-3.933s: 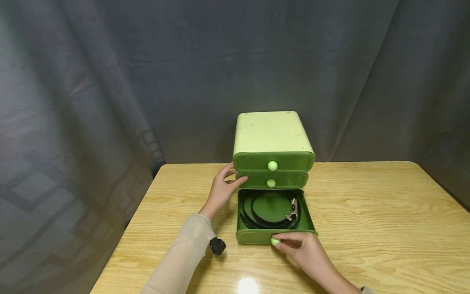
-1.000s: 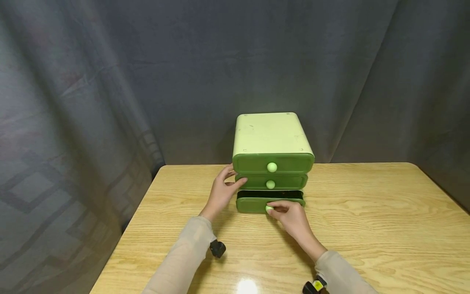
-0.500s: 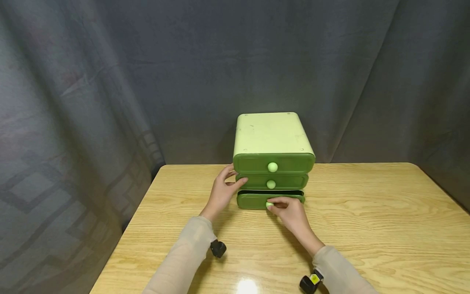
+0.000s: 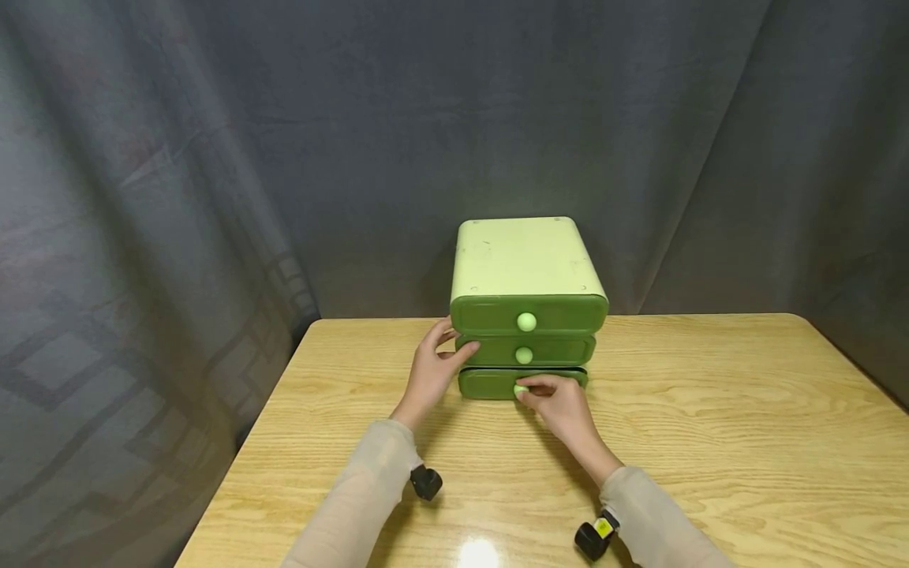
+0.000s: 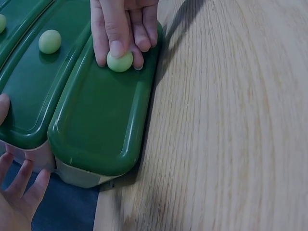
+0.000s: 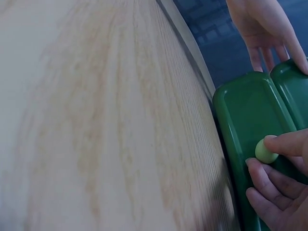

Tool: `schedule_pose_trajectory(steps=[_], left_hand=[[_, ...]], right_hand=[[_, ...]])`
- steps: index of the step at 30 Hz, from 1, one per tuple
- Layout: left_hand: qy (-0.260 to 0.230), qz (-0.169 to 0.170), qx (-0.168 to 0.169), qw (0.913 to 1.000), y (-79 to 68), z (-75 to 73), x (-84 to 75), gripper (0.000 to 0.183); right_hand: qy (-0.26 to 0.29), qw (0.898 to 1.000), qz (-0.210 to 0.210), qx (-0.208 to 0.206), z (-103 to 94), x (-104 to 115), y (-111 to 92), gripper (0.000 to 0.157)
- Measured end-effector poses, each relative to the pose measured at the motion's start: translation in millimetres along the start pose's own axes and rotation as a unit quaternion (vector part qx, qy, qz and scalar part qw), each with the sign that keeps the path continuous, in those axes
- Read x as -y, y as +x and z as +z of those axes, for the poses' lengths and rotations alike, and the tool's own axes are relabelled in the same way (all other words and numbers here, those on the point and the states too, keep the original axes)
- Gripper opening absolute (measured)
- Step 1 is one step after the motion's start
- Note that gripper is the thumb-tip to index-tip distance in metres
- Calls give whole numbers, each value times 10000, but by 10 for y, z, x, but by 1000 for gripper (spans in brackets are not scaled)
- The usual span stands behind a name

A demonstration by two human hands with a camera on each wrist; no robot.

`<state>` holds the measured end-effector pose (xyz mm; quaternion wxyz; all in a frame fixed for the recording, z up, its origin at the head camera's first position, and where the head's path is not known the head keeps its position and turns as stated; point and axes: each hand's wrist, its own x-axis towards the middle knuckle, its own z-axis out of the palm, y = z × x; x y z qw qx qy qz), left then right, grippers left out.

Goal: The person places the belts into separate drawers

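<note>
A pale green cabinet (image 4: 521, 252) with three dark green drawers stands at the table's back. My right hand (image 4: 563, 406) pinches the round knob (image 5: 119, 62) of the bottom drawer (image 4: 486, 383) between thumb and fingers. That drawer is almost fully in, leaving a thin dark slit above its front; its inside is hidden. At the cabinet's left side, my left hand (image 4: 428, 371) rests with extended fingers along the side wall and its thumb on the left end of the middle drawer (image 4: 554, 349). The top drawer (image 4: 490, 315) is in.
The cabinet stands on a light wood-grain table (image 4: 724, 410) with rounded back corners. A grey curtain (image 4: 383, 142) hangs behind the table and along its left side. Small black wrist cameras are on both forearms, one at the left sleeve (image 4: 355, 489).
The bottom drawer, pulled out earlier with a coiled black belt inside, has slid back into the cabinet, the right hand moving away from me on its knob. The left hand stays in place.
</note>
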<state>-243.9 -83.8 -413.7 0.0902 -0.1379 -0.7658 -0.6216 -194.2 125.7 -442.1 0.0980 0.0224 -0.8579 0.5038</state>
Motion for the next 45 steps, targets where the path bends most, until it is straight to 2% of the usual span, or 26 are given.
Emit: schedule_pose_trajectory(steps=[16,24,28,36,45], left_hand=[[-50,-138,-74,9999,-25,22,12,51],[-122,-369,-216,9990,-209,18,-5,50],[-120,-228,-277,9993,-324,2,-12,45],[777,28,-430,9960,-504,-89,-47,41],[1999,368,-637,9771,-566,-185,-119,41]], right_hand=[[67,9999,32,78,-2,20,24,14],[376,9963,-313,714,-118,6,-79,24],[274,9957,-395,787,-230,38,-154,27],[-177,9964,-439,705,-508,148,-282,30],[-419,9967,-620,328,-799,247,-305,30]])
